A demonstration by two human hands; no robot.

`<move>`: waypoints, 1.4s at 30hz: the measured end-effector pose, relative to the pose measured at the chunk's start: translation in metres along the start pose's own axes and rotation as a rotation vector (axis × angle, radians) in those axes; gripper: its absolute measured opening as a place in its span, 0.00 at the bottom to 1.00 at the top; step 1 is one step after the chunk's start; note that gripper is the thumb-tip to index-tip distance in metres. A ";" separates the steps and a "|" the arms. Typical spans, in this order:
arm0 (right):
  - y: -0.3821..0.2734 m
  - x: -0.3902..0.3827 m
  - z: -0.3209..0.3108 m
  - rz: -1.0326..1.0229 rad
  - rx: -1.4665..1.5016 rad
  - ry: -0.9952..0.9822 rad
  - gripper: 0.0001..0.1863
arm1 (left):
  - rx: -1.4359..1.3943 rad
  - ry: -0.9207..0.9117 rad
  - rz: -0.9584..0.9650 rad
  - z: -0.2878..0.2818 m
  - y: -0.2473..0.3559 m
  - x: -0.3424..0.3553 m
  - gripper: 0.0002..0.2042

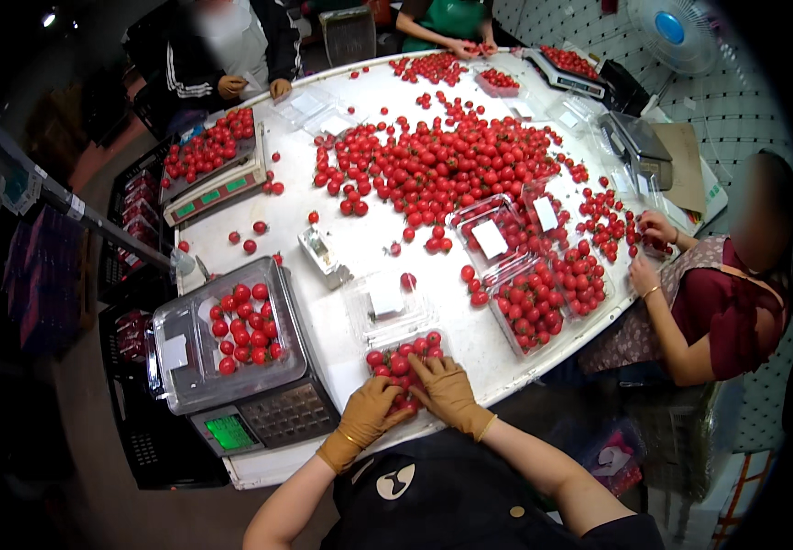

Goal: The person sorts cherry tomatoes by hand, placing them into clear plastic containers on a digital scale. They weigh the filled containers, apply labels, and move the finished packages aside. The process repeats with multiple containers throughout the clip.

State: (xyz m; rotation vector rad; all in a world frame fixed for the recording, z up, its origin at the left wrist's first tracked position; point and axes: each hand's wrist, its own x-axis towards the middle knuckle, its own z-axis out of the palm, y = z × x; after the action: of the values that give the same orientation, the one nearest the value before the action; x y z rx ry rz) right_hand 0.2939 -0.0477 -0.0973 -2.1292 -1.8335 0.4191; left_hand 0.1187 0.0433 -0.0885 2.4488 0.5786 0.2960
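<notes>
A clear plastic punnet of red cherry tomatoes sits at the table's near edge, right in front of me. Both my hands wear tan gloves and rest over its near half. My left hand has its fingers curled together against the tomatoes; whatever they may grip is hidden. Spread fingers of my right hand lie on top of the tomatoes, holding nothing that I can see. Just beyond stands an empty clear punnet with a white label.
A scale on my left carries an open punnet of tomatoes. Filled punnets stand to the right, before a large tomato heap. Another scale is farther left. Co-workers sit at the right and far side.
</notes>
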 end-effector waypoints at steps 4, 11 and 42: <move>-0.003 0.003 0.004 -0.049 -0.086 0.000 0.36 | 0.276 0.009 -0.174 0.007 0.001 0.019 0.30; 0.001 0.004 0.000 0.056 -0.035 -0.140 0.28 | 0.543 -0.176 -0.277 0.049 0.001 0.046 0.24; -0.048 -0.022 -0.044 0.000 0.972 0.116 0.21 | -2.219 -0.150 -0.426 0.033 0.013 -0.029 0.33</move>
State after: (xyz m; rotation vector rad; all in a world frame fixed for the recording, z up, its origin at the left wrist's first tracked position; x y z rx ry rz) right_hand 0.2651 -0.0640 -0.0366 -1.4239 -1.1708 0.9264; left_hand 0.1084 0.0039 -0.1094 0.1930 0.2677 0.2705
